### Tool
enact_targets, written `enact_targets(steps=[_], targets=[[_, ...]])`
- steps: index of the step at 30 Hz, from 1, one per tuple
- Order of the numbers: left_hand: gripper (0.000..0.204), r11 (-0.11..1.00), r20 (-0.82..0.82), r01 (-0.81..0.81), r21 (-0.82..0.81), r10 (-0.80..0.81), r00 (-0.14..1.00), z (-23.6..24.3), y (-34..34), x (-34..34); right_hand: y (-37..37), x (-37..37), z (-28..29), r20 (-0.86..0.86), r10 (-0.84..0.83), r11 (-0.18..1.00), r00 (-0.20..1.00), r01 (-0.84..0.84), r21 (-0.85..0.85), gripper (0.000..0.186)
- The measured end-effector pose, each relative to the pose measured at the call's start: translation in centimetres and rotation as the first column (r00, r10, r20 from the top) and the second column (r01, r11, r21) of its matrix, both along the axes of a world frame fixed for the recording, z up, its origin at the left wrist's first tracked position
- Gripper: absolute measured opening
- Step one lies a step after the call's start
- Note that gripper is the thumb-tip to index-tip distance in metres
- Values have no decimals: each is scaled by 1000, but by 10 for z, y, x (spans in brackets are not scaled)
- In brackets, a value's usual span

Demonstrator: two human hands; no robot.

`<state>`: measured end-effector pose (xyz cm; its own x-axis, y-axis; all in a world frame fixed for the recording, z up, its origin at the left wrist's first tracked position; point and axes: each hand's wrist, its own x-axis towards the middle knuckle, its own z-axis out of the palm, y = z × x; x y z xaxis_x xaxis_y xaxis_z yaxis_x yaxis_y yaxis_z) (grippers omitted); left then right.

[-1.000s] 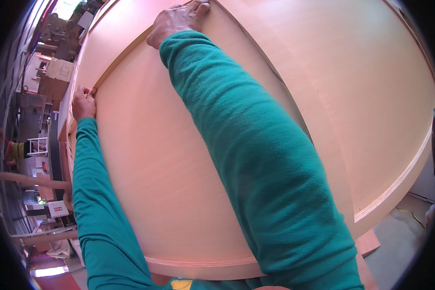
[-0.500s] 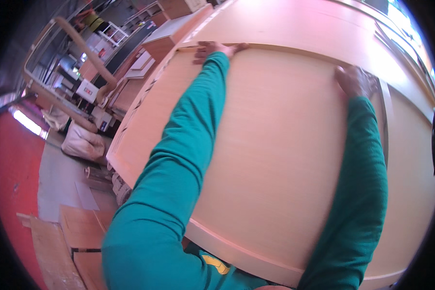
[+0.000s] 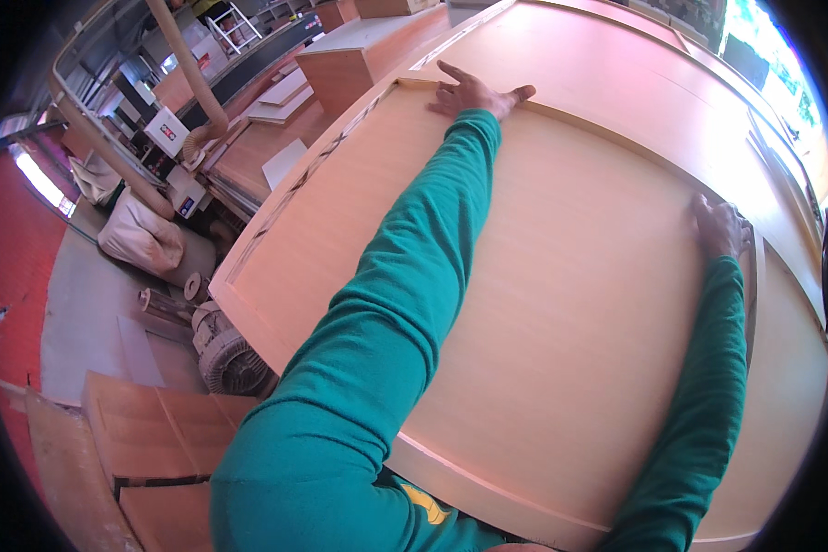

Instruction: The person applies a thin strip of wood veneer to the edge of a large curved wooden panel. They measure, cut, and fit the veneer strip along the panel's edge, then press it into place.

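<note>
A large pale wooden panel (image 3: 561, 304) with raised edges lies flat in front of me and fills most of the head view. My left hand (image 3: 475, 96) is stretched out to its far side, fingers and thumb spread over the far rail (image 3: 598, 133). Farther right, my right hand (image 3: 721, 227) is closed round the wooden frame near the panel's far right corner, its fingertips partly hidden. Beside that hand a narrow divider (image 3: 756, 304) runs toward me. Both green-sleeved forearms reach across the panel.
Beyond the far rail lies another pale panel (image 3: 607, 64). At left stand a motor (image 3: 230, 354), a cloth dust bag (image 3: 143, 235) and a bent hose (image 3: 189, 78). Cardboard (image 3: 152, 423) lies at lower left. A wooden box (image 3: 359, 55) and a white stepladder (image 3: 235, 29) are farther back.
The view has shifted, so the panel and both hands appear farther right and slightly rotated. My left hand's fingers are spread wider; my right hand stays at the far right corner.
</note>
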<state>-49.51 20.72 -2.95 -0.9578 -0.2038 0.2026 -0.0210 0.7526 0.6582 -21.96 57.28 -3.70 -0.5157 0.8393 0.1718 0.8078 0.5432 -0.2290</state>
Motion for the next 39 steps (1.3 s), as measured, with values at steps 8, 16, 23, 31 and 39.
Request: enact_targets(steps=[8, 16, 23, 31, 39], targets=[[200, 995, 43, -47, -91, 51, 998, 4, -26, -15, 10, 0, -8, 44, 48, 999, 998, -49, 10, 102], [205, 998, 81, -43, -36, 46, 996, -1, -59, -40, 3, -2, -9, -3, 37, 999, 999, -37, 32, 102], [196, 945, 11, -45, -324, 52, 999, -17, -56, -65, 4, 7, 13, 70, 213, 971, 975, -203, -126, 97], [207, 961, 124, -2, -278, 38, 992, -11, -55, -77, -15, 12, 4, -124, -104, 994, 987, 105, 0, 95], [204, 963, 119, 45, -265, -14, 993, -3, -78, -70, -51, -17, 7, -188, 430, 755, 883, -237, 611, 62]])
